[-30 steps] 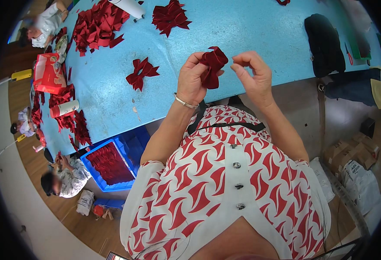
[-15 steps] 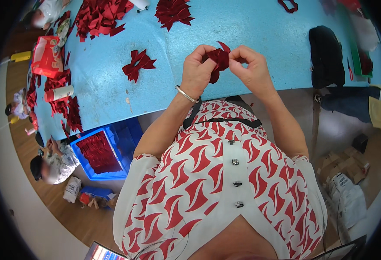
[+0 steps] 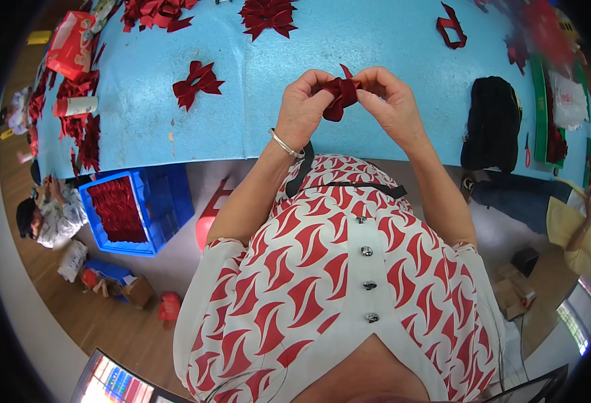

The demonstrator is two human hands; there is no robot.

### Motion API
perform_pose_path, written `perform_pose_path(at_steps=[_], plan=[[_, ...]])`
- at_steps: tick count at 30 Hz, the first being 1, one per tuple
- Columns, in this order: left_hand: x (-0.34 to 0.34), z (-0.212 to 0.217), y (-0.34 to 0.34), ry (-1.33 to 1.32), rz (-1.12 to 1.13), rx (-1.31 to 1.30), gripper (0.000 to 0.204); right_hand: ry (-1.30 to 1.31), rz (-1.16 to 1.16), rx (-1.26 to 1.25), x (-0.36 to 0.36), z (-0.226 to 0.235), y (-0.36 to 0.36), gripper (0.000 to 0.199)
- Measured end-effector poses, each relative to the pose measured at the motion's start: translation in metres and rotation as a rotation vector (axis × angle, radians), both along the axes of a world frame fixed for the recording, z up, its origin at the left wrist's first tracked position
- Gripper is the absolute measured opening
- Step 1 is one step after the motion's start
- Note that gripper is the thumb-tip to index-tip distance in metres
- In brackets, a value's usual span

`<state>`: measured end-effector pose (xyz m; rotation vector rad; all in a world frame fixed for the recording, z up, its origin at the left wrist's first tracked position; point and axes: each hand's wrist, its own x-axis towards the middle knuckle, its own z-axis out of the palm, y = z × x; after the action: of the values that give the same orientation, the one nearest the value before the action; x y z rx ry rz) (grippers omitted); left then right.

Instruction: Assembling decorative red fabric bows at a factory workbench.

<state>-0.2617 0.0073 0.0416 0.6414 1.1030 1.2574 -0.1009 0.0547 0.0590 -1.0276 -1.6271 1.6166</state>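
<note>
Just above the blue table's near edge, my left hand (image 3: 305, 106) pinches a dark red velvet bow (image 3: 340, 101) by its left side. The right hand (image 3: 391, 102) is closed at the bow's right side, thumb and forefinger pressed together on it. One pointed tail sticks up between the hands, and my fingers hide part of the loops. A separate red bow (image 3: 196, 84) lies on the table to the left. Farther back rests a small stack of red bows (image 3: 268, 17). At the right lies a red ribbon loop (image 3: 451, 28).
Red ribbon pieces (image 3: 154, 12) are heaped at the far left. A black pouch (image 3: 491, 124), red-handled scissors (image 3: 528, 152) and a green tray (image 3: 541, 114) lie right. Beside the table's left front, a blue crate (image 3: 174, 208) holds red ribbons. Other people sit at both sides.
The view has turned, shifting the table and its contents. My right fingers have moved in from beside the bow onto its right edge; my left hand still holds it.
</note>
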Motion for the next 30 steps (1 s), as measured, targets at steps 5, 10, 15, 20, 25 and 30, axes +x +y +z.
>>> perform_pose_path(at_steps=[5, 10, 15, 20, 25, 30], plan=[[-0.036, -0.003, -0.018, -0.052, 0.028, -0.012, 0.013, -0.01, 0.062, 0.018, -0.039, -0.001, -0.012, 0.011], [-0.053, -0.016, -0.027, 0.033, -0.044, -0.07, 0.016, -0.205, 0.107, 0.187, -0.05, -0.001, -0.028, 0.01], [-0.065, -0.021, -0.035, 0.18, -0.076, -0.095, 0.017, -0.197, 0.164, 0.229, -0.064, -0.018, -0.028, 0.008], [-0.058, -0.036, -0.048, 0.463, 0.193, 0.189, 0.014, -0.087, 0.071, -0.025, -0.082, -0.024, -0.034, 0.007], [-0.059, -0.036, -0.056, 0.259, 0.248, 0.123, 0.012, -0.042, 0.01, -0.284, -0.091, -0.026, -0.033, 0.009], [-0.062, -0.032, -0.056, -0.178, 0.215, -0.074, 0.01, 0.018, -0.051, -0.017, -0.092, -0.024, -0.038, 0.015]])
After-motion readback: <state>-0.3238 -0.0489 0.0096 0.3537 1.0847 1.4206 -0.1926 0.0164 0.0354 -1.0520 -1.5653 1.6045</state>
